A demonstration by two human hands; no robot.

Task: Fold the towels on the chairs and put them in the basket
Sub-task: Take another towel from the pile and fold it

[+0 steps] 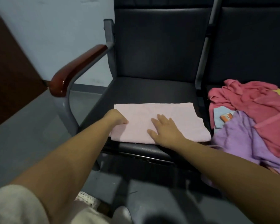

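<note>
Before you stands a dark grey padded chair [152, 91] with a glossy brown wooden armrest [78, 68] on its left. On the matching dark chair [252, 46] beside it to the right lie a crumpled coral-red towel [249, 97] and, nearer you, a rumpled lilac towel [239, 136]. The pale pink rectangular towel [160, 110] lies folded flat on the front of the first chair's seat. Your right hand [165, 128] presses on its near edge, palm down, fingers straight and spread. Your left hand [116, 118] grips the towel's left edge with curled fingers.
</note>
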